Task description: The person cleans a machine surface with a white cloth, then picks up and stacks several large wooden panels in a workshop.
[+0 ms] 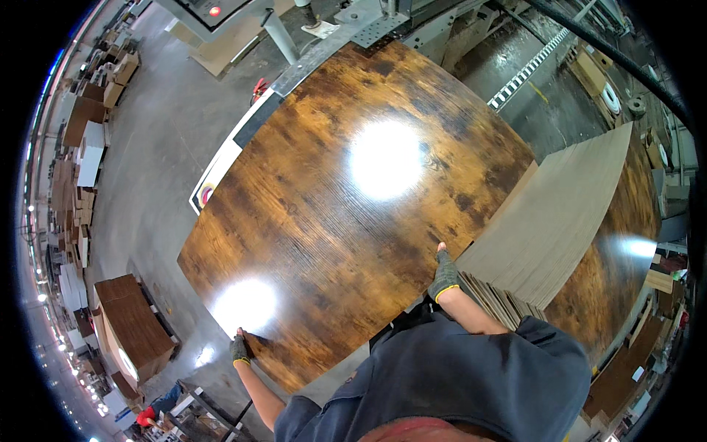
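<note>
Workshop — concrete floor (162,169), stacked boards (132,313), machinery (379,31)

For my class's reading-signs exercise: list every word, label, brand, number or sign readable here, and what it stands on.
No text can be read.
Brown wood-grain board: no lettering visible.
Grey box with a red light: any markings too small to read.
Cardboard boxes at far left: too small and blurred to tell.

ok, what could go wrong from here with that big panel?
1. Pinch: the right hand is right beside the board stack; fingers might get caught if the wood-look panel shifts that way.
2. Tilt: both hands, including the left hand, are toward the wearer's end, so the far end could swing or dip; support underneath is mostly hidden.
3. Scrapes: the right thumb tip looks bare.
</note>
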The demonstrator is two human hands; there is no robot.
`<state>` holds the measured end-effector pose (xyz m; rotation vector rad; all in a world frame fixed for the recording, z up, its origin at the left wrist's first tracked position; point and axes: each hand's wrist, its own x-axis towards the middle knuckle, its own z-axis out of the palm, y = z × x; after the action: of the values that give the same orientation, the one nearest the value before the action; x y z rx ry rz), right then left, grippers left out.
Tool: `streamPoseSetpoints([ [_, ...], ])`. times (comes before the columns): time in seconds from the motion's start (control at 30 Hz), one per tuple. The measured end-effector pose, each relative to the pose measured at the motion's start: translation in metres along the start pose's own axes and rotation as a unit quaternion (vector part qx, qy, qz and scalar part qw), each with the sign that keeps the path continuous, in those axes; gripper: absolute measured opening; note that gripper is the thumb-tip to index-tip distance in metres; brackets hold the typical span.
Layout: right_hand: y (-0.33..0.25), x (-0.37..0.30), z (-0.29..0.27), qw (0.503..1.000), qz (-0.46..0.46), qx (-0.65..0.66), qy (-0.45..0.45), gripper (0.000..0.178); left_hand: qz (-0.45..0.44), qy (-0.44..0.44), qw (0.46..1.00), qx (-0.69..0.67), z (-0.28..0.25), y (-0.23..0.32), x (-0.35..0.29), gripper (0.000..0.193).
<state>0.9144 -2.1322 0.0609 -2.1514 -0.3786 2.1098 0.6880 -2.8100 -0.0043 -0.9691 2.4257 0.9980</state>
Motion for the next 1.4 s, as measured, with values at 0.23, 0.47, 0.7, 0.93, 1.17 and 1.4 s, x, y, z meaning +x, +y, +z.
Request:
streamPoseSetpoints([
  [0.23, 0.006, 0.038, -0.011, 0.999, -0.020, 0.025, -0.039, 0.100, -0.037, -0.034, 0.994, 0.099, 0.017, 0.047, -0.022, 0.082],
  [0.47, 0.013, 0.080, -0.020, 0.999, 0.000, 0.020, 0.049, 0.083, -0.057, 0.009, 0.997, 0.045, 0.013, 0.031, -0.011, 0.083],
  [0.7, 0.027, 0.127, -0.040, 0.996, -0.019, 0.080, -0.034, 0.082, -0.020, 0.074, 0.982, 0.173, 0.024, 0.040, -0.006, 0.084],
  [0.93, 0.001, 0.045, -0.013, 0.999, -0.019, 0.049, -0.014, 0.088, -0.010, 0.062, 0.990, 0.128, 0.020, 0.040, -0.007, 0.102],
  [1.17, 0.016, 0.107, -0.040, 0.989, -0.091, 0.047, -0.109, 0.089, -0.010, -0.013, 0.996, 0.086, 0.025, 0.031, -0.001, 0.098],
  [1.4, 0.012, 0.059, -0.025, 0.983, -0.145, 0.043, -0.106, 0.094, 0.016, -0.014, 0.994, 0.106, 0.027, 0.029, 0.016, 0.096],
])
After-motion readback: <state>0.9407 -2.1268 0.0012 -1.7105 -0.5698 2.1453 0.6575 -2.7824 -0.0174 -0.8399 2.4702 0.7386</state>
